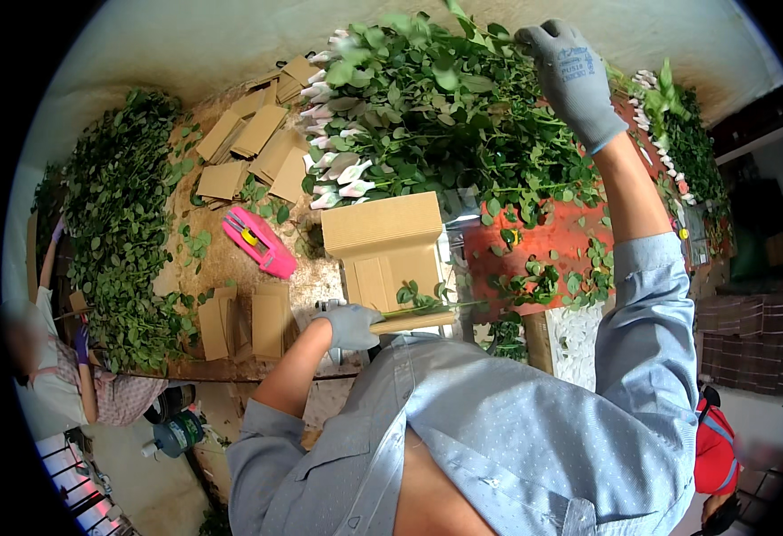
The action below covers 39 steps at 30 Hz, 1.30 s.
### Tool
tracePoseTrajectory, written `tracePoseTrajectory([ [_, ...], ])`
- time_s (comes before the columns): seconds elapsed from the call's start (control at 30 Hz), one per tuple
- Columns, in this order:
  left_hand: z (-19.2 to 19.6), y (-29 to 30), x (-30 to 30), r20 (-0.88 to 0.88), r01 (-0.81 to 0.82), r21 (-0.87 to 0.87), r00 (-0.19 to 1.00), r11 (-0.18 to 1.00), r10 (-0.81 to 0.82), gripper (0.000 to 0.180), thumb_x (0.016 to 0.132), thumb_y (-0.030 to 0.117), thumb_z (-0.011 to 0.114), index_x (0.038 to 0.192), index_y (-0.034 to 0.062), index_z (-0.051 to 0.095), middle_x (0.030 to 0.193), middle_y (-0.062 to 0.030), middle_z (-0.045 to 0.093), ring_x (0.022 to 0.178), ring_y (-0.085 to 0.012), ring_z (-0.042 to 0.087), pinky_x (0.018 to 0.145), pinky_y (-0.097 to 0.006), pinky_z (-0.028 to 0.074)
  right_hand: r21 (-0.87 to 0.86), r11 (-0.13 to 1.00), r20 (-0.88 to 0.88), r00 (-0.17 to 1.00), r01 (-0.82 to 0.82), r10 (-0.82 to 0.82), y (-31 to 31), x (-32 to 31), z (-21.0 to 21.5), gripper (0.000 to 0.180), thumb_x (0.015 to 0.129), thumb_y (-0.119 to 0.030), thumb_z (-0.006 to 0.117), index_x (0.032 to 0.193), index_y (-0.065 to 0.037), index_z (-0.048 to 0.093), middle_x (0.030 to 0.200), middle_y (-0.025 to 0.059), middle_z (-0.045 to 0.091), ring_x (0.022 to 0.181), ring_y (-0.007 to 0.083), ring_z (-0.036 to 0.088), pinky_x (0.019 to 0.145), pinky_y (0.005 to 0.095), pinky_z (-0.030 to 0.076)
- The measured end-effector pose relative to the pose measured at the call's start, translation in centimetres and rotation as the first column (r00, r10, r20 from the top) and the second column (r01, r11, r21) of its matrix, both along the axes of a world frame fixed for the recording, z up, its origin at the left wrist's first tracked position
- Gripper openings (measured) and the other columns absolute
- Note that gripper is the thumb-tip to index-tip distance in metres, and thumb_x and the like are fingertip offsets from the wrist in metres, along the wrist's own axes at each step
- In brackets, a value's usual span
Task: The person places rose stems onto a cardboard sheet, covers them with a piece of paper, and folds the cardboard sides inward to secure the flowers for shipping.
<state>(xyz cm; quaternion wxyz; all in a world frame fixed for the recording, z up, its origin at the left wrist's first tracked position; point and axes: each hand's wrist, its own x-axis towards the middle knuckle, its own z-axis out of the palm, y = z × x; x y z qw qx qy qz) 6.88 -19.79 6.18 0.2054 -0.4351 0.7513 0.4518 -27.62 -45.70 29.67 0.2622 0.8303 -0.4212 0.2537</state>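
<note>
My left hand (353, 327), in a grey glove, is closed at the near left corner of a folded cardboard sheet (383, 214). A thin leafy stem (423, 308) runs from its fingers to the right across the sheet. My right hand (575, 85), also gloved, is raised at the far right over a large pile of leafy rose stems (463, 116). Its fingers are curled round a green leafy stem (481, 31), partly blurred. Pale wrapped flower heads (356, 179) line the pile's left side.
Cardboard pieces (248, 134) lie at the back left, with more cardboard (271, 322) nearer. A pink tool with a yellow part (259, 241) sits between them. Another greenery pile (128, 223) fills the left. Co-workers stand at left (61, 375) and right (718, 447).
</note>
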Motion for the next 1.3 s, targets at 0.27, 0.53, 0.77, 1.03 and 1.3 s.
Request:
tracePoseTrajectory([
  [0.27, -0.1, 0.4, 0.0, 0.014, -0.053, 0.013, 0.998, 0.998, 0.053, 0.049, 0.08, 0.029, 0.058, 0.123, 0.0083, 0.069, 0.118, -0.0227, 0.071, 0.111, -0.0395, 0.068, 0.099, -0.047, 0.053, 0.415, 0.849, 0.376, 0.911, -0.326, 0.166, 7.4, -2.0, -5.6, 0.017, 0.09, -0.002, 0.067, 0.107, -0.004, 0.066, 0.101, 0.0165, 0.065, 0.093, 0.0359, 0.064, 0.08, 0.0429, 0.052],
  [0.53, -1.4, 0.6, 0.1, 0.031, -0.025, -0.026, 0.999, 0.999, 0.026, 0.049, 0.079, 0.028, 0.057, 0.121, 0.0057, 0.068, 0.115, -0.0274, 0.071, 0.107, -0.0412, 0.069, 0.095, -0.048, 0.054, 0.734, 0.539, 0.425, 0.898, -0.413, 0.108, 17.3, -4.6, -20.1, 0.024, 0.083, 0.006, 0.065, 0.104, -0.004, 0.062, 0.095, 0.0161, 0.057, 0.092, 0.0368, 0.06, 0.076, 0.0439, 0.05],
  [0.77, -0.7, 0.4, 0.1, -0.028, -0.025, 0.007, 0.999, 1.0, 0.026, 0.05, 0.08, 0.027, 0.056, 0.122, 0.0019, 0.067, 0.116, -0.0285, 0.07, 0.11, -0.0429, 0.067, 0.097, -0.048, 0.052, 0.733, 0.649, -0.485, 0.825, 0.204, 0.289, 19.8, -3.1, -24.8, 0.025, 0.083, -0.02, 0.069, 0.107, -0.014, 0.072, 0.106, 0.0082, 0.065, 0.098, 0.032, 0.065, 0.079, 0.0438, 0.051],
  [1.03, 1.1, -0.3, -0.5, 0.018, -0.004, 0.028, 1.0, 1.0, 0.003, 0.056, 0.081, 0.029, 0.057, 0.13, 0.0024, 0.062, 0.121, -0.0281, 0.068, 0.114, -0.0421, 0.065, 0.1, -0.048, 0.051, 0.821, 0.419, 0.219, 0.891, -0.388, 0.398, 18.9, 12.7, -24.5, 0.022, 0.093, -0.02, 0.06, 0.113, -0.009, 0.062, 0.104, 0.0143, 0.067, 0.091, 0.0331, 0.071, 0.074, 0.0433, 0.057],
  [1.3, -0.9, 0.6, 0.5, -0.126, 0.016, -0.014, 0.992, 1.0, -0.017, 0.062, 0.087, 0.034, 0.06, 0.141, 0.0036, 0.056, 0.137, -0.0236, 0.062, 0.121, -0.0429, 0.063, 0.104, -0.05, 0.049, 0.825, 0.365, 0.164, 0.801, -0.431, 0.575, 19.5, 15.2, -33.1, 0.037, 0.091, -0.017, 0.059, 0.126, -0.005, 0.061, 0.107, 0.0175, 0.069, 0.088, 0.0343, 0.072, 0.073, 0.0447, 0.056],
])
